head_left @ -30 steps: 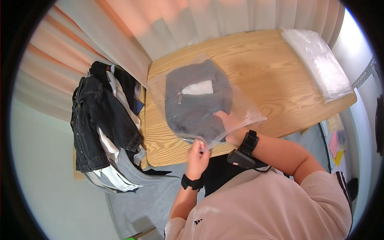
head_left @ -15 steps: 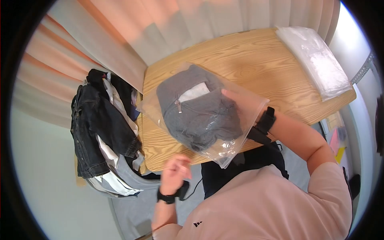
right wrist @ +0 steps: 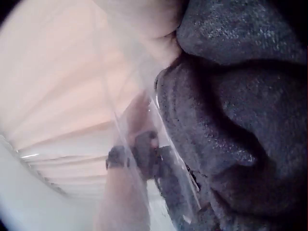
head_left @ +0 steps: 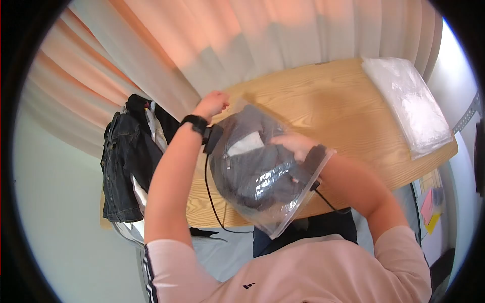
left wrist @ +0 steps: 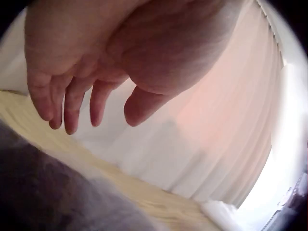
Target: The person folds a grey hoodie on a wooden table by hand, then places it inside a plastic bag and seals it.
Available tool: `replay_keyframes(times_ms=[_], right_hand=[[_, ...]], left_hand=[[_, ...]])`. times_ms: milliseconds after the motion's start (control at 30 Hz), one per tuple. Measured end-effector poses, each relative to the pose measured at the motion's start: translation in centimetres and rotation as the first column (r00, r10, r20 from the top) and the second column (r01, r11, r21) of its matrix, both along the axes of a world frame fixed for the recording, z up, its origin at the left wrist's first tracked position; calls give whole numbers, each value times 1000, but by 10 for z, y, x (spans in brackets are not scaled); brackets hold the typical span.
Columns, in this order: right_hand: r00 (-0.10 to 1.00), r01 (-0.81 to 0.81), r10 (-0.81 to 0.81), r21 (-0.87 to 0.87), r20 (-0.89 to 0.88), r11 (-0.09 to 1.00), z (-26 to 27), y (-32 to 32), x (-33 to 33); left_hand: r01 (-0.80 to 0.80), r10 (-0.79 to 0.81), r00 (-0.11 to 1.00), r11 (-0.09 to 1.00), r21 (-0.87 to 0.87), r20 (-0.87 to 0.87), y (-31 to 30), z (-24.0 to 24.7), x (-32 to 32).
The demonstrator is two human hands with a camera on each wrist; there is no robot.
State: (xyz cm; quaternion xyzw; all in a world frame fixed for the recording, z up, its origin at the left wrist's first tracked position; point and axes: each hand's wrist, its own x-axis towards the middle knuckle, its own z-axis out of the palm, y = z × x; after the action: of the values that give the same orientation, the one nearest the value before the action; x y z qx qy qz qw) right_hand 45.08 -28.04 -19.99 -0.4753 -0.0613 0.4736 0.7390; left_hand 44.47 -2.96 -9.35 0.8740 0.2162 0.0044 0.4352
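Note:
A folded grey zip top [head_left: 252, 169] lies inside a clear plastic bag [head_left: 273, 228] at the table's near side. A zip pull and a white patch show on its upper face. My right hand [head_left: 297, 145] is inside the bag and grips the top at its right side. In the right wrist view, dark folds of the grey cloth [right wrist: 216, 110] hide most of that hand's fingers. My left hand [head_left: 212, 104] hangs beyond the bag's far left corner. Its fingers [left wrist: 71, 108] are loosely bent and hold nothing in the left wrist view.
A stack of clear plastic bags [head_left: 410, 108] lies along the right end of the wooden table [head_left: 323, 96]. Several clothes, with a black denim jacket [head_left: 120, 169] in front, hang over at the left. A pleated curtain [head_left: 283, 35] stands behind the table.
My left hand has let go of the bag's near edge and moved up to its far left corner. The right hand has stayed inside the bag as its mouth swung round to the right.

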Motion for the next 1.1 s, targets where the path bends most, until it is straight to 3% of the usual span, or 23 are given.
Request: replay_keyframes(times_ms=[33,67,100,167,200,267,400,467,600,667,733,767,833,900,967,1033,1100], right_hand=[[998,57,-58,118,9,991,-4,-1,0],[999,11,-13,45,32,999,-1,-5,4],[999,37,-40,90,29,995,-1,-6,1],[990,133,-137,117,28,984,6,-11,-9],[999,52,-50,171,-13,984,-12,-8,0],[999,44,-45,188,0,981,-7,-16,-4],[998,52,-57,130,33,990,10,-30,-14],[995,87,-90,86,33,992,10,-32,-16],[989,105,-116,107,96,989,-17,-28,-12],[975,145,-158,94,154,985,-18,-29,-15],[946,227,-226,25,233,974,-19,-31,-17],[945,230,-229,24,233,973,-20,-32,-18],[905,176,-160,-4,394,984,-21,-36,-18],[912,184,-157,-35,380,982,-23,-39,-20],[919,186,-146,-76,365,980,-24,-41,-26],[961,208,-248,274,121,939,-20,-46,-34],[945,257,-289,201,151,945,-20,-51,-37]], left_hand=[[12,2,992,993,115,-124,15,-19,24],[38,19,970,973,227,-244,26,-32,44],[40,16,972,972,232,-236,24,-37,53],[105,99,923,865,491,-372,15,-47,67],[110,95,924,861,497,-370,20,-54,75],[-37,105,882,987,155,-459,36,-69,87],[68,-61,862,998,-4,-504,39,-74,96],[-13,94,893,983,185,-440,20,-67,95],[-1,73,902,986,168,-426,35,-86,116],[89,-91,882,996,-26,-463,21,-77,111],[148,-162,889,987,-65,-427,33,-85,116],[198,-221,896,975,-100,-384,39,-91,120],[212,-243,922,968,-131,-303,38,-93,125],[226,-258,941,961,-162,-219,32,-92,127],[-3,2,997,1000,-12,-83,21,-89,123],[-1,4,997,999,39,-72,25,-81,122],[0,5,998,996,89,-57,33,-79,123]])
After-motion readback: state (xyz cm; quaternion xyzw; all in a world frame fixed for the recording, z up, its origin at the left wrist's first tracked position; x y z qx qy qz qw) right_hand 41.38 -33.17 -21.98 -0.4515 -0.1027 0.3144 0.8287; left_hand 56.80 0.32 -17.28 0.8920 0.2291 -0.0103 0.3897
